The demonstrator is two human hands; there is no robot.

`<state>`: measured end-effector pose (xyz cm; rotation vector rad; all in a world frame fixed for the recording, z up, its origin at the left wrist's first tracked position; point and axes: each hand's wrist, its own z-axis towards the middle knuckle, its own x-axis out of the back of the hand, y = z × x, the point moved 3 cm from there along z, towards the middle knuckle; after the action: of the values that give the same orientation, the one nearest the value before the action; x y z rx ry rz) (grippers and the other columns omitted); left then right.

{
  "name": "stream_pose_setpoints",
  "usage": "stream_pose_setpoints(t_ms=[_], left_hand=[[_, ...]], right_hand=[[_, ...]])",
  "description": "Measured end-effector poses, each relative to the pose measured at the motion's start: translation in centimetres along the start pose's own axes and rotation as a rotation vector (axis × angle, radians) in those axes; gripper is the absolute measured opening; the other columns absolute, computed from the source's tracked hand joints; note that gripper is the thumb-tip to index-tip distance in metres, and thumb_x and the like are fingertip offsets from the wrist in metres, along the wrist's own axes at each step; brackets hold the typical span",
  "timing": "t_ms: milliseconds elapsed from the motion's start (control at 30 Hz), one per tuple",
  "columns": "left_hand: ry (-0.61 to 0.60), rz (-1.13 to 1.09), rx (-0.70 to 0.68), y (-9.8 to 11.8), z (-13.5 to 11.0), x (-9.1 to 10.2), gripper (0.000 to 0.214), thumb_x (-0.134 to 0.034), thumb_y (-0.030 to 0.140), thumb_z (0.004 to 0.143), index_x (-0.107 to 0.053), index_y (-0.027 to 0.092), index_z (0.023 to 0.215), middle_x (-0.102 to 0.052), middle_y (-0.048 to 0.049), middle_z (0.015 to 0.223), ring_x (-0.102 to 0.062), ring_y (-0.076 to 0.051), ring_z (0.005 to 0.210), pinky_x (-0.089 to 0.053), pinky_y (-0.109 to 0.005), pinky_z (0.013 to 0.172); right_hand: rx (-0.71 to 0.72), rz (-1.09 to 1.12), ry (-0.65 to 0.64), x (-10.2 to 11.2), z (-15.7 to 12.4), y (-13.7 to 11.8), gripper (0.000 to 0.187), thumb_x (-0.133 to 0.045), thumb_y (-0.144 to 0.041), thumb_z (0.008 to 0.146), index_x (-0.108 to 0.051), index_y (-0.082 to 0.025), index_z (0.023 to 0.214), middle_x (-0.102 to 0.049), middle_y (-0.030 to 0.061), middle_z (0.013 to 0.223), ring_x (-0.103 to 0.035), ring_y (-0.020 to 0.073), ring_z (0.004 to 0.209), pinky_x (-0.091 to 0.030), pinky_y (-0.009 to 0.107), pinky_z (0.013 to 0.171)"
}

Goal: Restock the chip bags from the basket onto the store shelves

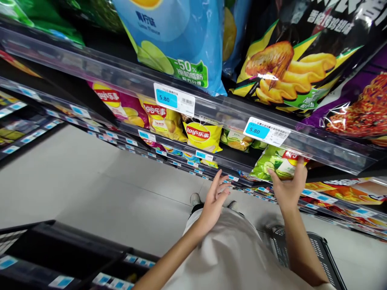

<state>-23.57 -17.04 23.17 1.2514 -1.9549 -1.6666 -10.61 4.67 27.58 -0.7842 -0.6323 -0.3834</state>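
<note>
A green foil crisp bag [273,166] below a clear plastic shelf rail [317,148] is touched by the half-open right hand [288,190], its grip unclear; the left hand [215,200] is spread open and empty. The bag could be dropped if snagged on that rail

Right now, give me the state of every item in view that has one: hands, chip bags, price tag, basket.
left hand: open, fingers spread, holding nothing
right hand: fingers against the green cucumber chip bag
green cucumber chip bag: on the shelf, tilted
yellow Lay's chip bag: on the shelf, upright
price tag: in the clear shelf rail, reads 5.80
black wire basket: below the right hand, contents not visible
</note>
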Motion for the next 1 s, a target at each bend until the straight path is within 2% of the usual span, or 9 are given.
stream_pose_setpoints(t_ms=[100, 233, 333, 467, 633, 733, 867, 933, 1000], left_hand=[[0.015, -0.008, -0.005, 0.2, 0.0, 0.5, 0.081, -0.072, 0.055, 0.086, -0.039, 0.03, 0.155, -0.053, -0.0153, 0.146, -0.061, -0.027, 0.121, -0.055, -0.04, 0.095], [0.041, -0.019, -0.015, 0.4, 0.1, 1.2, 0.084, -0.074, 0.058, 0.083, -0.04, 0.028, 0.154, -0.054, -0.0163, 0.146, -0.062, -0.027, 0.12, -0.055, -0.039, 0.094], [0.062, -0.021, -0.021, 0.4, 0.1, 1.6, 0.084, -0.073, 0.059, 0.083, -0.04, 0.027, 0.154, -0.055, -0.0168, 0.144, -0.063, -0.028, 0.119, -0.056, -0.039, 0.092], [0.088, -0.021, -0.025, 0.3, 0.2, 2.0, 0.083, -0.073, 0.058, 0.083, -0.041, 0.027, 0.153, -0.055, -0.017, 0.144, -0.064, -0.028, 0.118, -0.056, -0.04, 0.092], [0.103, -0.016, -0.023, 0.2, 0.3, 2.3, 0.083, -0.074, 0.059, 0.082, -0.044, 0.026, 0.152, -0.057, -0.0174, 0.142, -0.064, -0.03, 0.118, -0.057, -0.041, 0.092], [0.1, -0.005, -0.018, 0.2, 0.5, 2.3, 0.084, -0.074, 0.062, 0.081, -0.044, 0.027, 0.152, -0.057, -0.0171, 0.141, -0.064, -0.03, 0.119, -0.058, -0.042, 0.093], [0.105, 0.0, 0.0, 0.0, 0.6, 2.3, 0.086, -0.074, 0.063, 0.08, -0.044, 0.026, 0.151, -0.056, -0.0175, 0.143, -0.064, -0.03, 0.119, -0.058, -0.041, 0.092], [0.099, 0.002, 0.01, -0.1, 0.7, 2.3, 0.088, -0.075, 0.064, 0.079, -0.044, 0.026, 0.152, -0.056, -0.0177, 0.143, -0.064, -0.029, 0.119, -0.058, -0.04, 0.092], [0.083, 0.01, 0.02, -0.1, 0.8, 2.2, 0.089, -0.075, 0.064, 0.079, -0.043, 0.025, 0.152, -0.056, -0.0177, 0.143, -0.063, -0.029, 0.12, -0.058, -0.04, 0.092]], right_hand=[[-0.009, -0.022, 0.041, -1.1, 1.2, 0.3, 0.096, -0.072, -0.062, 0.087, -0.031, -0.014, 0.16, -0.05, 0.0246, 0.14, -0.048, 0.0441, 0.133, -0.04, 0.06, 0.111], [0.011, -0.018, 0.076, -2.3, 2.7, 0.0, 0.086, -0.073, -0.061, 0.086, -0.046, -0.01, 0.15, -0.053, 0.0253, 0.137, -0.048, 0.0447, 0.133, -0.04, 0.059, 0.112], [-0.01, -0.028, 0.123, -3.3, 3.4, 0.1, 0.082, -0.074, -0.061, 0.085, -0.051, -0.01, 0.145, -0.052, 0.0267, 0.137, -0.046, 0.0457, 0.134, -0.039, 0.061, 0.113], [-0.074, -0.03, 0.116, -5.5, 3.0, 1.1, 0.087, -0.072, -0.063, 0.086, -0.045, -0.007, 0.148, -0.046, 0.0305, 0.142, -0.04, 0.0477, 0.14, -0.036, 0.062, 0.115], [-0.139, -0.066, -0.048, -7.5, 1.9, 1.7, 0.097, -0.071, -0.06, 0.088, -0.027, -0.009, 0.158, -0.03, 0.0346, 0.153, -0.038, 0.0496, 0.142, -0.042, 0.063, 0.109], [-0.075, -0.061, -0.099, -6.6, 1.5, 1.2, 0.096, -0.073, -0.055, 0.088, -0.025, -0.014, 0.16, -0.027, 0.0313, 0.155, -0.031, 0.0477, 0.147, -0.038, 0.062, 0.114], [0.061, -0.07, -0.056, -4.2, 0.7, 0.5, 0.086, -0.07, -0.051, 0.093, -0.027, -0.018, 0.16, -0.018, 0.0275, 0.161, -0.02, 0.0464, 0.153, -0.034, 0.064, 0.117], [0.131, -0.099, -0.011, -3.1, 0.3, 0.2, 0.082, -0.067, -0.047, 0.095, -0.028, -0.018, 0.16, -0.016, 0.0275, 0.162, -0.021, 0.046, 0.153, -0.035, 0.064, 0.117], [0.199, -0.159, -0.017, -2.4, 0.2, -0.4, 0.074, -0.067, -0.042, 0.096, -0.033, -0.018, 0.159, -0.021, 0.0268, 0.161, -0.024, 0.0461, 0.151, -0.036, 0.064, 0.115]])
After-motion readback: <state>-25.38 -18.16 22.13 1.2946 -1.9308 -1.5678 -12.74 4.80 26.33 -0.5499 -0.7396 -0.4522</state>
